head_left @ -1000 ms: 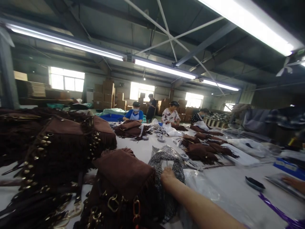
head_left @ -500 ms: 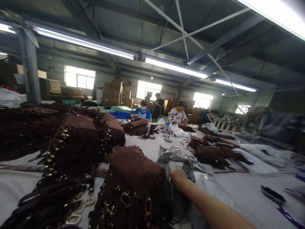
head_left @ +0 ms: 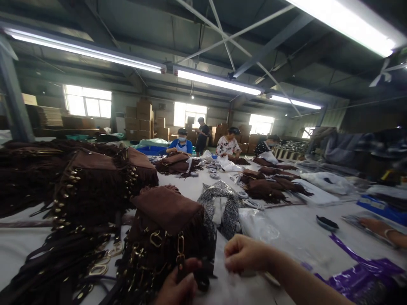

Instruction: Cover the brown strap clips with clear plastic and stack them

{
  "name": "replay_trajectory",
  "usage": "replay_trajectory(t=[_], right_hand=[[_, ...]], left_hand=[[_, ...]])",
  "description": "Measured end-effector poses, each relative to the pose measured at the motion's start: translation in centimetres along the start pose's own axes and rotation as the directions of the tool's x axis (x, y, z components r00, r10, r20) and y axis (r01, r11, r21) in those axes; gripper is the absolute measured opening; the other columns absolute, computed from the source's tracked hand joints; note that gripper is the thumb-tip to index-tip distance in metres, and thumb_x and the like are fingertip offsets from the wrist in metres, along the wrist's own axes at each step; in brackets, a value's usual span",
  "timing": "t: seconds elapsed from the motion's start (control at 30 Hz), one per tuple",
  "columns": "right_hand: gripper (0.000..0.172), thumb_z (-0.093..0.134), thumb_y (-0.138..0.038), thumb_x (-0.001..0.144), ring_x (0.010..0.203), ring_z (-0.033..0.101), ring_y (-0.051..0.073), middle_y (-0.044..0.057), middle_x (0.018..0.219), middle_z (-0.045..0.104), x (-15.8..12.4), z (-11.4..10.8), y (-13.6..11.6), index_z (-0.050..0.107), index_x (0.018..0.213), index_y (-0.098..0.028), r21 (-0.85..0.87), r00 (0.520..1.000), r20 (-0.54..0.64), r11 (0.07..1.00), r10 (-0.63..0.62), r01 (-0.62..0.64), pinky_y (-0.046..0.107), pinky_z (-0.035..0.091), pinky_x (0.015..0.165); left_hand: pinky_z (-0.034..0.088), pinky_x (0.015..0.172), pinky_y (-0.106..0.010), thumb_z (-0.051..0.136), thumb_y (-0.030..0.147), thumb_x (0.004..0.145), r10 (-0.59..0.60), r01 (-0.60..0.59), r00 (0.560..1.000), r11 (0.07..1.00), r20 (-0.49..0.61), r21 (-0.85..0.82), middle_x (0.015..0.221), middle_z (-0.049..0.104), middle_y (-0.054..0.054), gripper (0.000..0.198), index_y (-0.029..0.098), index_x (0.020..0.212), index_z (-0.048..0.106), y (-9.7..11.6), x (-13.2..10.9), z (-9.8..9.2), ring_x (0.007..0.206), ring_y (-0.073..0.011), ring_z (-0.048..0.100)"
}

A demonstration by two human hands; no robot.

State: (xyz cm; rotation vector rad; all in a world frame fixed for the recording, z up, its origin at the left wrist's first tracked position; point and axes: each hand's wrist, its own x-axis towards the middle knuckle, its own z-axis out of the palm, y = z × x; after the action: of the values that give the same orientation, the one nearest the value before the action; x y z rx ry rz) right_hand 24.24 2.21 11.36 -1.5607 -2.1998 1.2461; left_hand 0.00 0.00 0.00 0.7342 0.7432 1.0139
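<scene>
A brown suede fringed bag (head_left: 165, 207) with gold chain links stands on the white table (head_left: 286, 228) right in front of me. My left hand (head_left: 178, 287) is at the bottom edge, with fingers closed on the dark lower edge of this bag. My right hand (head_left: 243, 254) hovers just right of the bag, its fingers curled in a pinch; what they hold is hidden. Behind the hands lies a black-and-white patterned cloth (head_left: 222, 202) partly in clear plastic.
A heap of dark fringed bags (head_left: 82, 186) with straps and buckles fills the left. More brown bags (head_left: 270, 188) lie further up the table, where several people sit. Another person's hand (head_left: 378, 226) rests at the right, near purple plastic (head_left: 359, 271) and a blue tray (head_left: 381, 205).
My right hand has drawn back from the patterned cloth toward me and curled shut. My left hand has come into view at the bag's lower edge.
</scene>
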Motion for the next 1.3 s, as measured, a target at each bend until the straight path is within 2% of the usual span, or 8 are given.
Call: replay_trajectory(t=[0.1, 0.2, 0.47, 0.73, 0.83, 0.97, 1.13, 1.3], right_hand=[[0.014, 0.063, -0.027, 0.073, 0.049, 0.049, 0.008, -0.003, 0.055, 0.057, -0.8, 2.6, -0.6, 0.069, 0.07, -0.015, 0.307, 0.983, 0.146, 0.95, -0.108, 0.058, 0.019, 0.038, 0.048], [0.016, 0.063, -0.026, 0.073, 0.046, 0.046, 0.008, -0.003, 0.051, 0.054, 0.5, 4.6, -0.6, 0.064, 0.062, -0.014, 0.354, 0.993, -0.086, 0.929, -0.079, 0.104, 0.019, 0.033, 0.044], [0.038, 0.069, -0.048, 0.074, 0.068, 0.056, 0.012, 0.003, 0.078, 0.065, 1.1, 9.3, 0.2, 0.066, 0.092, -0.015, 0.749, 0.942, -0.287, 0.572, -0.175, 0.335, 0.022, 0.04, 0.06], [0.037, 0.059, -0.05, 0.077, 0.048, 0.038, 0.009, -0.004, 0.051, 0.045, 1.6, 10.3, 1.7, 0.062, 0.067, -0.014, 0.695, 0.866, -0.483, 0.66, 0.132, 0.287, 0.023, 0.028, 0.047], [0.038, 0.059, -0.05, 0.076, 0.047, 0.033, 0.008, -0.006, 0.048, 0.039, 1.2, 10.2, 2.6, 0.053, 0.059, -0.016, 0.688, 0.898, -0.426, 0.684, 0.111, 0.241, 0.024, 0.023, 0.046], [0.04, 0.061, -0.051, 0.074, 0.049, 0.032, 0.008, -0.005, 0.05, 0.039, 1.0, 12.0, 2.6, 0.05, 0.058, -0.016, 0.685, 0.936, -0.348, 0.698, 0.06, 0.21, 0.024, 0.022, 0.047], [0.031, 0.06, -0.044, 0.078, 0.06, 0.047, 0.012, 0.0, 0.064, 0.056, 1.1, 13.3, 1.6, 0.063, 0.071, -0.013, 0.631, 0.926, -0.377, 0.734, 0.007, 0.252, 0.024, 0.035, 0.055], [0.026, 0.064, -0.037, 0.074, 0.063, 0.051, 0.014, 0.002, 0.065, 0.061, 1.4, 12.5, 1.2, 0.069, 0.072, -0.012, 0.624, 0.918, -0.396, 0.742, 0.028, 0.246, 0.025, 0.039, 0.059]], left_hand=[[0.026, 0.047, -0.02, 0.085, 0.048, 0.054, -0.009, 0.016, 0.991, 0.998, 0.132, -0.054, 0.067, 0.062, -0.002, 0.065, 0.015, 0.107, 0.066, 0.0, -1.0, 1.4, 0.047, -0.0059, 0.043], [0.024, 0.048, -0.021, 0.084, 0.053, 0.053, -0.033, 0.027, 0.98, 0.999, 0.198, 0.028, 0.058, 0.053, 0.001, 0.057, 0.011, 0.088, 0.068, 0.0, -1.8, 2.3, 0.046, -0.0052, 0.037], [0.032, 0.052, -0.023, 0.084, 0.052, 0.052, 0.02, 0.021, 0.986, 0.968, -0.164, 0.248, 0.056, 0.051, 0.003, 0.047, 0.014, 0.066, 0.059, -1.3, -1.9, 2.2, 0.054, -0.0099, 0.044], [0.034, 0.049, -0.024, 0.078, 0.059, 0.054, 0.017, 0.082, 0.96, 0.936, -0.278, 0.341, 0.061, 0.063, -0.002, 0.053, 0.015, 0.078, 0.063, -2.0, -2.7, 3.1, 0.048, -0.0116, 0.05], [0.037, 0.052, -0.024, 0.078, 0.06, 0.055, 0.0, 0.105, 0.955, 0.936, -0.296, 0.337, 0.08, 0.069, -0.007, 0.058, 0.015, 0.089, 0.065, -0.9, -3.5, 2.8, 0.058, -0.0147, 0.057], [0.034, 0.051, -0.023, 0.075, 0.056, 0.063, -0.075, 0.149, 0.972, 0.93, -0.222, 0.337, 0.064, 0.064, -0.002, 0.053, 0.013, 0.093, 0.067, 0.1, -4.2, 3.2, 0.056, -0.013, 0.054], [0.045, 0.07, -0.028, 0.082, 0.043, 0.059, -0.021, 0.094, 0.972, 0.947, -0.232, 0.307, 0.081, 0.07, -0.008, 0.049, 0.011, 0.093, 0.071, -0.4, -4.0, 4.0, 0.077, -0.0195, 0.06], [0.039, 0.057, -0.026, 0.078, 0.041, 0.061, -0.002, 0.122, 0.962, 0.896, -0.272, 0.426, 0.067, 0.063, -0.003, 0.044, 0.009, 0.089, 0.069, -1.1, -3.9, 4.0, 0.061, -0.0139, 0.051]])
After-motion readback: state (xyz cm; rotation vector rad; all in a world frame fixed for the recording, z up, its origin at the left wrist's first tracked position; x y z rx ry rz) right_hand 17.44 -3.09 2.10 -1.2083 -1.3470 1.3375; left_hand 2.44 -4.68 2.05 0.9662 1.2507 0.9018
